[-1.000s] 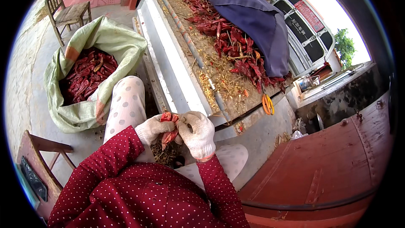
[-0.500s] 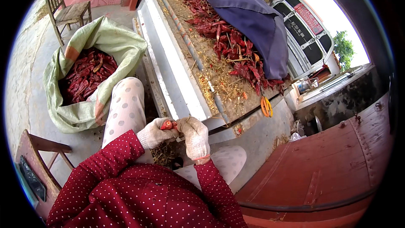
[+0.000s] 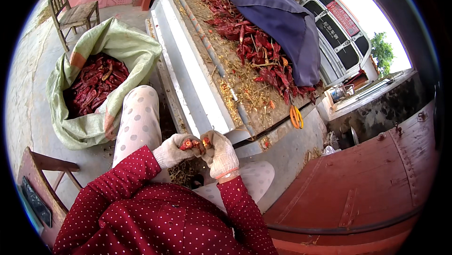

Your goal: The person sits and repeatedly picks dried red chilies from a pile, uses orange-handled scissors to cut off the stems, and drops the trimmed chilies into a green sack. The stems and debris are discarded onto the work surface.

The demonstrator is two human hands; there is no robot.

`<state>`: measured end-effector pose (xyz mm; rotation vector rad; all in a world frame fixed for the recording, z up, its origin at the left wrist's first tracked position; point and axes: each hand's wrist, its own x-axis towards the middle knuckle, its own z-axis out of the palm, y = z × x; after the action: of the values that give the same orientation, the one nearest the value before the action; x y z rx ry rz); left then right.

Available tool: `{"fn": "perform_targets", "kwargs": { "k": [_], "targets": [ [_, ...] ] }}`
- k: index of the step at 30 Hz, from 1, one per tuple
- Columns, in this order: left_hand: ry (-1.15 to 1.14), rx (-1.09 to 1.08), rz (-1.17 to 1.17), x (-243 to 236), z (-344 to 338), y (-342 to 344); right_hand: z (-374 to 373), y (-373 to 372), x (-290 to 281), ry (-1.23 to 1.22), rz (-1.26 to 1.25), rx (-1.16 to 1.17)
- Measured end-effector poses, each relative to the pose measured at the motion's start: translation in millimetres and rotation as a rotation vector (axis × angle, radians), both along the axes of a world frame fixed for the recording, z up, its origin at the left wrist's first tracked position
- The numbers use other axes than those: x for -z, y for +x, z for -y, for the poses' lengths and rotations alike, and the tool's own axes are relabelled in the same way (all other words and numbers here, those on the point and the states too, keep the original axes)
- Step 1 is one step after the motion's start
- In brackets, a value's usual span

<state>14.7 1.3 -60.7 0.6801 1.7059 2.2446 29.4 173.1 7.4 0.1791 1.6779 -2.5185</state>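
Gloved in off-white fabric, my left hand [image 3: 173, 151] is closed around dried red chili peppers [image 3: 189, 144], whose ends poke out at the thumb side. My right hand [image 3: 221, 155], in a similar glove with a darkened fingertip area, pinches a small red and orange chili piece [image 3: 205, 142] right beside them. The two hands nearly touch, above my lap. To the left, an open pale green woven sack [image 3: 61, 125] holds a heap of dried red chilies [image 3: 96, 83]. More chilies [image 3: 263, 52] lie on a flat bed ahead, partly under a dark blue cloth [image 3: 275, 7].
The bed's white metal edge [image 3: 181, 66] stands just ahead of my hands. Seeds and stems litter its top [image 3: 235, 90]. Orange-handled scissors [image 3: 295, 117] hang at its near right corner. A wooden chair [image 3: 77, 14], a red metal panel [image 3: 348, 179] and a vehicle [image 3: 336, 33] surround the spot.
My hands have drawn slightly apart, the right one moving a little right and turning. Broken chili ends with orange insides now show at both hands.
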Motion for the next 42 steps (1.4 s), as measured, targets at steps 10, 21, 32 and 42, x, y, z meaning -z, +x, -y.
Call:
{"fn": "perform_targets", "kwargs": {
  "k": [10, 21, 32, 42],
  "targets": [
    [0.157, 0.195, 0.489, -20.4, 16.2, -8.0, 10.5, 6.3, -51.4, 0.247, 0.147, -0.093],
    [0.332, 0.106, 0.635, -14.9, -1.5, -4.8, 23.4, 10.5, -50.7, 0.456, 0.013, -0.065],
    [0.312, -0.037, 0.682, -26.5, 2.4, -2.6, -96.7, -16.9, -107.2, 1.401, -0.477, 0.413],
    [0.189, 0.010, 0.597, -32.3, -6.2, -5.2, -295.4, -141.8, -106.3, 2.000, 0.404, 0.374]
  ]
}}
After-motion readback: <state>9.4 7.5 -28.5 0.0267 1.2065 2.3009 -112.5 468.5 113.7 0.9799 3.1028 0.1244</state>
